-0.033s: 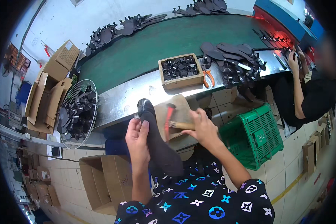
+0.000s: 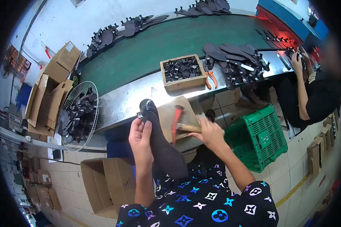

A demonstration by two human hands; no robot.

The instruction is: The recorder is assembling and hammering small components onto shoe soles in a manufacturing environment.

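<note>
My left hand (image 2: 141, 140) is closed on a long dark shoe sole (image 2: 163, 151) with a shiny black heel (image 2: 147, 106) at its far end. The sole tilts toward my lap. By my left fingertips, beside the heel, a small dark shiny piece (image 2: 140, 115) shows; I cannot make out its kind. My right hand (image 2: 211, 134) is wrapped round the wooden handle of a hammer (image 2: 188, 128). The hammer's red head is a little blurred and hangs just right of the sole, apart from the heel, over a brown board (image 2: 183, 104).
A wooden box (image 2: 185, 84) of small black pieces and orange-handled pliers (image 2: 212, 80) lie on the metal bench edge. Heeled soles (image 2: 238, 60) are piled to the right. A wire basket (image 2: 79, 117) stands left, a green crate (image 2: 259, 138) right. Another person (image 2: 310, 87) works at the right.
The hammer and my right hand have shifted slightly to the right. My left hand has turned a little, and the small shiny piece beside the heel shows more plainly.
</note>
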